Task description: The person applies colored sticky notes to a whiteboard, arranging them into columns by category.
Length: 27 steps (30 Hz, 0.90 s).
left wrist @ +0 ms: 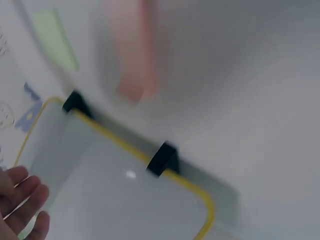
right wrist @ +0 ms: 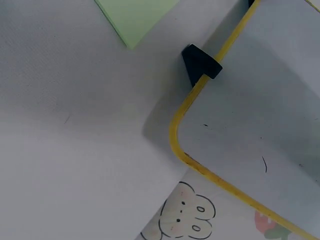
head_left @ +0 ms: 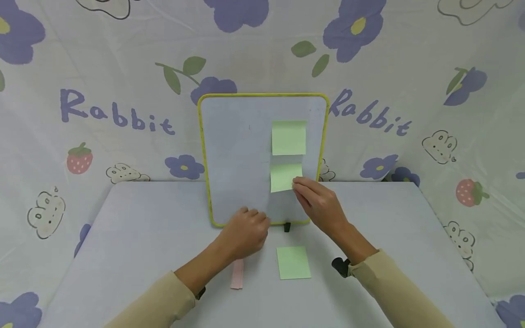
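In the head view, my right hand (head_left: 321,205) pinches the lower right corner of a green sticky note (head_left: 285,177) against a whiteboard (head_left: 235,150) with a yellow rim. Another green sticky note (head_left: 289,138) is stuck above it. My left hand (head_left: 246,231) hovers near the board's bottom edge, its fingers loosely curled with nothing seen in them. Just below it lies a pink sticky note pad (head_left: 237,274), partly hidden by that hand. A green sticky note pad (head_left: 294,263) lies on the table between my forearms.
The board stands on black feet (right wrist: 200,65) on the white table (head_left: 156,218). Behind hangs a patterned cloth (head_left: 254,54) with flowers, rabbits and lettering. Dark wrist bands (head_left: 340,266) show at the sleeves.
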### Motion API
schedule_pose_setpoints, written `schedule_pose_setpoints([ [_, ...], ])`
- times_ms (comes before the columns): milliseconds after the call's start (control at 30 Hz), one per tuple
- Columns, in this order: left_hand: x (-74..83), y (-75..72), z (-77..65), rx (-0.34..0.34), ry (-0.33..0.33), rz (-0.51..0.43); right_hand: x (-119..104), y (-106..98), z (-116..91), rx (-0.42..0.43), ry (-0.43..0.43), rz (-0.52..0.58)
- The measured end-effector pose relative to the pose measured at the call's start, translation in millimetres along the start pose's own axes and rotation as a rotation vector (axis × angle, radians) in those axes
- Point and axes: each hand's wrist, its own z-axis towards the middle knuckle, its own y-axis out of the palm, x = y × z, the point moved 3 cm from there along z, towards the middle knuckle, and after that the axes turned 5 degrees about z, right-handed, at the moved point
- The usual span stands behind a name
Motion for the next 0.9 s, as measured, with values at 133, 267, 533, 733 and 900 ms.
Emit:
schedule_pose_setpoints([
  [133,-22.2,-11.6,18.6,0.126,-0.081,0.035,1.8,2.2,-1.5,0.002,0.016,-0.008],
  [267,-35.8,-8.9,29.8,0.062,-0.109,0.105,4.1,4.8,-4.7,-0.015,0.041,-0.008],
  [533,-42.8,0.9,34.2,-0.076,-0.117,0.161,4.8,8.7,-7.5,-0.047,0.059,-0.006],
  [733,-44.4,4.0,35.0,-0.081,-0.126,0.191,4.8,8.9,-8.3,-0.035,0.046,-0.022],
  [900,-46.4,7.0,34.6,-0.11,-0.134,0.218,5.6,10.4,-9.7,-0.072,0.029,-0.061],
])
